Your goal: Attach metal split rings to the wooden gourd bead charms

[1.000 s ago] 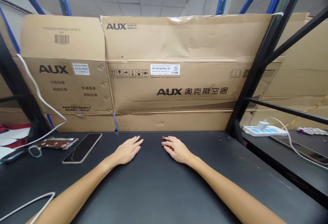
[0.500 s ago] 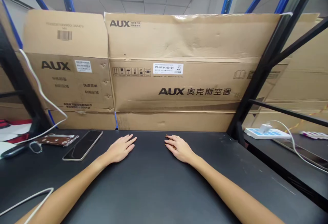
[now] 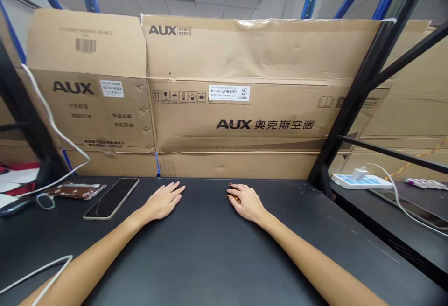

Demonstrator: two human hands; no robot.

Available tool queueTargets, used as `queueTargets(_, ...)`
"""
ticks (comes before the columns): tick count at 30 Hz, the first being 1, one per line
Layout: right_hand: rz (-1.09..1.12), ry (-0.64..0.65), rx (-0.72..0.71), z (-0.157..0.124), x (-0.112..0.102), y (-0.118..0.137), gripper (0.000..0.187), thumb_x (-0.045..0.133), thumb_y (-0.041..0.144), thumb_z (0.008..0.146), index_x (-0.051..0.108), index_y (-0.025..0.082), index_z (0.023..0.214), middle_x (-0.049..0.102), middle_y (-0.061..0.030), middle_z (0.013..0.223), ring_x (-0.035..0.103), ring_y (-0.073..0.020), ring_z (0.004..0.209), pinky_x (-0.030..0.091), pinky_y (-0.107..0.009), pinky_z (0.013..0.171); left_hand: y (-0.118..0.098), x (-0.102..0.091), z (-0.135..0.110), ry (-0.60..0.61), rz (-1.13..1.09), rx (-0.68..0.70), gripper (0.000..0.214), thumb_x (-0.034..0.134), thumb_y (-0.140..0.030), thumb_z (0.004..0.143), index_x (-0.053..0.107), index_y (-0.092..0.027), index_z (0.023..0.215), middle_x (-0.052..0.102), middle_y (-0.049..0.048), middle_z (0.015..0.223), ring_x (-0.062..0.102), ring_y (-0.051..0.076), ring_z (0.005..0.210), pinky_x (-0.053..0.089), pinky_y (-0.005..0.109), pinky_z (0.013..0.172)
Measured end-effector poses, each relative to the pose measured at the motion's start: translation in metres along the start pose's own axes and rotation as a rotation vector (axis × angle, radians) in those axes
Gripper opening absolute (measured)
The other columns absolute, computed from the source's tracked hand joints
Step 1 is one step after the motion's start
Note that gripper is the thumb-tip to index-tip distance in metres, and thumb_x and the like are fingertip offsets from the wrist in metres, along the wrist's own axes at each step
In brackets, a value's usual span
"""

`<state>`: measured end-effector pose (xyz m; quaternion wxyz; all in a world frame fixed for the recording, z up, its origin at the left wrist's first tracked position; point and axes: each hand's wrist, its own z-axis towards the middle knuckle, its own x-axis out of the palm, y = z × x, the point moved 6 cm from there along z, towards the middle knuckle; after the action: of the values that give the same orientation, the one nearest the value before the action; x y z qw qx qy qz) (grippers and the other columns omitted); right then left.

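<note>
My left hand point(image 3: 164, 202) lies palm down on the black table point(image 3: 196, 254), fingers stretched out and slightly spread, with nothing in it. A phone point(image 3: 112, 198) with a dark screen rests to its left, apart from the fingers. On the other side, my right hand point(image 3: 247, 202) is bent over a small tortoiseshell-brown hair clip point(image 3: 235, 198). Parts of the clip show between and beyond the fingers; most of it is hidden under the hand, so its full shape cannot be made out.
Large cardboard panels point(image 3: 231, 140) stand along the back edge. Left of the phone lie a brown packet point(image 3: 77, 191) and a white cable point(image 3: 58, 131). A black metal frame point(image 3: 353, 105) rises at the right, with a white power strip point(image 3: 360, 181) beyond it.
The view has shifted very slightly. My right fingers are a little more bent over the hair clip; my left hand stays flat on the table.
</note>
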<state>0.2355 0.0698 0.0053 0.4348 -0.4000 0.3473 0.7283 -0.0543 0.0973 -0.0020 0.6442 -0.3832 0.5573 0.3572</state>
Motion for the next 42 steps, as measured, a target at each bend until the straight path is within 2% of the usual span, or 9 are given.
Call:
queueTargets(4, -0.073, -0.085, 0.013, -0.001, -0.011, 0.006, 0.041, 0.057, 0.038, 0.079, 0.064, 0.024, 0.118, 0.053, -0.0074, 0.134, 0.038, -0.0328, 0.129, 0.027, -0.051, 0.105, -0.011, -0.009, -0.004, -0.119, 0.078, -0.012, 0.061, 0.028, -0.057, 0.093, 0.042, -0.02, 0.141, 0.035, 0.0092, 0.149, 0.025, 0.028, 0.14, 0.012, 0.05, 0.114)
queueTargets(6, -0.072, -0.134, -0.049, -0.003, -0.018, 0.02, 0.053, 0.061, 0.041, 0.075, 0.06, 0.02, 0.124, 0.045, -0.0106, 0.141, 0.028, -0.0351, 0.135, 0.018, -0.054, 0.11, -0.029, -0.012, -0.01, -0.179, 0.068, 0.051, 0.066, 0.032, -0.061, 0.091, 0.04, -0.019, 0.142, 0.035, 0.0086, 0.149, 0.021, 0.028, 0.141, 0.009, 0.048, 0.116)
queueTargets(8, -0.019, -0.121, -0.152, -0.007, -0.019, 0.04, 0.056, 0.059, 0.043, 0.078, 0.057, 0.018, 0.127, 0.04, -0.0119, 0.144, 0.022, -0.0334, 0.138, 0.015, -0.052, 0.113, -0.05, -0.008, -0.017, -0.138, 0.02, 0.141, 0.068, 0.03, -0.062, 0.091, 0.036, -0.019, 0.144, 0.033, 0.0078, 0.15, 0.021, 0.026, 0.141, 0.011, 0.045, 0.117)
queueTargets(11, 0.129, 0.057, -0.273, -0.015, -0.009, 0.068, 0.056, 0.052, 0.043, 0.086, 0.05, 0.013, 0.133, 0.034, -0.0123, 0.148, 0.023, -0.0274, 0.139, 0.024, -0.042, 0.113, -0.075, 0.003, -0.025, -0.025, -0.046, 0.243, 0.068, 0.027, -0.062, 0.092, 0.028, -0.021, 0.147, 0.025, 0.0069, 0.153, 0.022, 0.025, 0.141, 0.017, 0.042, 0.116)
queueTargets(13, 0.219, 0.217, -0.336, -0.02, 0.0, 0.081, 0.056, 0.044, 0.04, 0.091, 0.041, 0.013, 0.14, 0.033, -0.0116, 0.149, 0.029, -0.0233, 0.138, 0.029, -0.038, 0.112, -0.083, 0.005, -0.029, -0.017, -0.073, 0.27, 0.068, 0.028, -0.062, 0.092, 0.027, -0.022, 0.147, 0.023, 0.0061, 0.153, 0.021, 0.025, 0.141, 0.018, 0.041, 0.116)
queueTargets(16, 0.25, 0.343, -0.332, -0.022, 0.007, 0.084, 0.059, 0.039, 0.045, 0.094, 0.032, 0.016, 0.145, 0.027, -0.0087, 0.151, 0.024, -0.0237, 0.14, 0.021, -0.041, 0.116, -0.085, 0.004, -0.03, -0.028, -0.094, 0.289, 0.067, 0.029, -0.061, 0.092, 0.026, -0.023, 0.147, 0.023, 0.0054, 0.153, 0.022, 0.025, 0.141, 0.018, 0.04, 0.116)
queueTargets(22, 0.229, 0.425, -0.259, -0.017, 0.009, 0.077, 0.068, 0.032, 0.058, 0.093, 0.023, 0.019, 0.148, 0.017, -0.0063, 0.154, 0.011, -0.023, 0.143, 0.01, -0.043, 0.118, -0.083, 0.003, -0.03, -0.013, -0.119, 0.281, 0.068, 0.029, -0.061, 0.092, 0.026, -0.023, 0.147, 0.023, 0.005, 0.153, 0.021, 0.026, 0.141, 0.018, 0.042, 0.116)
queueTargets(32, 0.176, 0.409, -0.273, -0.024, 0.008, 0.08, 0.071, 0.032, 0.06, 0.092, 0.02, 0.019, 0.149, 0.014, -0.0073, 0.155, 0.008, -0.0231, 0.143, 0.01, -0.042, 0.117, -0.086, 0.004, -0.033, 0.043, -0.101, 0.306, 0.074, 0.031, -0.064, 0.09, 0.02, -0.02, 0.149, 0.014, 0.0072, 0.155, 0.014, 0.026, 0.143, 0.013, 0.041, 0.117)
queueTargets(42, 0.193, 0.401, -0.264, -0.022, 0.006, 0.077, 0.071, 0.034, 0.061, 0.092, 0.023, 0.019, 0.148, 0.017, -0.0073, 0.154, 0.011, -0.0226, 0.143, 0.011, -0.042, 0.117, -0.097, 0.005, -0.04, 0.079, -0.079, 0.319, 0.083, 0.032, -0.068, 0.087, 0.015, -0.016, 0.15, 0.007, 0.0092, 0.155, 0.009, 0.027, 0.143, 0.011, 0.04, 0.117)
